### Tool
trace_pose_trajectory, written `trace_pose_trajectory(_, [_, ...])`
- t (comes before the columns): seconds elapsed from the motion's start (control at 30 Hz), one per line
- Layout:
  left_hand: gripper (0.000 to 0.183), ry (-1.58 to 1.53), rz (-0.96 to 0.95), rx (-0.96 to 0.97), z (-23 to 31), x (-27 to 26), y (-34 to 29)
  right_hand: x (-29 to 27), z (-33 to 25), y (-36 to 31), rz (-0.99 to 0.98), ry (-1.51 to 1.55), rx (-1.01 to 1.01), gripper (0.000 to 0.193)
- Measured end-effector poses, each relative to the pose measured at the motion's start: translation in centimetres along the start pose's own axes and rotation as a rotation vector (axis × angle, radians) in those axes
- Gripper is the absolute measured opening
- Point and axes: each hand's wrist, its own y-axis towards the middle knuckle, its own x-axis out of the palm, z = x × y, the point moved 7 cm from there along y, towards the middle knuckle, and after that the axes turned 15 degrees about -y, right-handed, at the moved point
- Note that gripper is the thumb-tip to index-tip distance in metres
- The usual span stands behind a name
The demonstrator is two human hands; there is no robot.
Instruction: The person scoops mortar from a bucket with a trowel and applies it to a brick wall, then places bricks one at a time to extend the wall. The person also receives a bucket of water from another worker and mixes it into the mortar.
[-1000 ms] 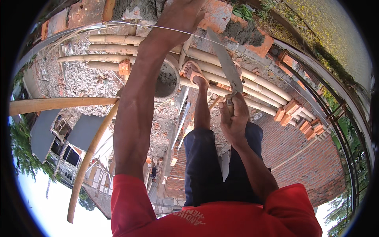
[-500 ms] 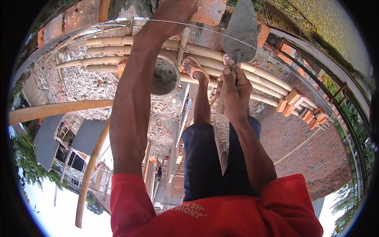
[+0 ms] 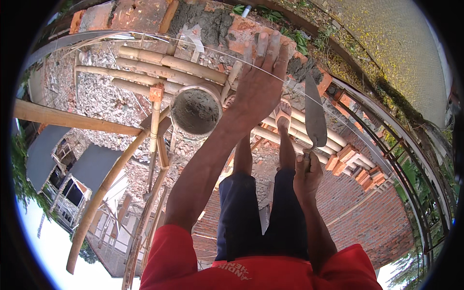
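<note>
My left hand lies over an orange brick on top of the wall, its fingers stretched out and pressed on the brick's surface. Grey wet mortar is spread just left of that brick. My right hand is closed round the handle of a trowel, its blade pointing away from me, its tip near a dab of mortar at the brick's right. A thin taut string runs along the wall and passes in front of my left hand.
A bucket of mortar stands left of my left forearm. My feet rest on bamboo poles, with rubble far below. Stacked bricks sit on the poles at right. Wooden poles cross at left; a metal railing curves along the right.
My left hand has come right and nearer, onto the brick. The trowel has moved down and right, its blade now turned more edge-on. More of the bucket shows.
</note>
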Motion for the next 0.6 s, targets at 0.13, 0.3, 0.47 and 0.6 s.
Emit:
trace_pose_trajectory(0.13, [0.068, -0.101, 0.044, -0.182, -1.7, -0.3, -1.6, -1.9, -2.2, 2.3, 0.091, -0.092, -0.125, 0.03])
trace_pose_trajectory(0.3, [0.074, -0.002, 0.144, -0.165, -4.2, -1.6, 0.6, 0.6, -4.9, 5.6, 0.059, 0.103, -0.126, 0.026])
trace_pose_trajectory(0.47, [0.073, 0.067, 0.095, -0.161, -4.8, -1.4, 1.1, 1.5, -5.4, 5.0, 0.207, 0.213, -0.111, 0.024])
trace_pose_trajectory(0.6, [0.078, 0.097, 0.031, -0.207, -4.9, -1.6, 1.1, 2.4, -5.4, 5.4, 0.006, 0.301, -0.079, 0.027])
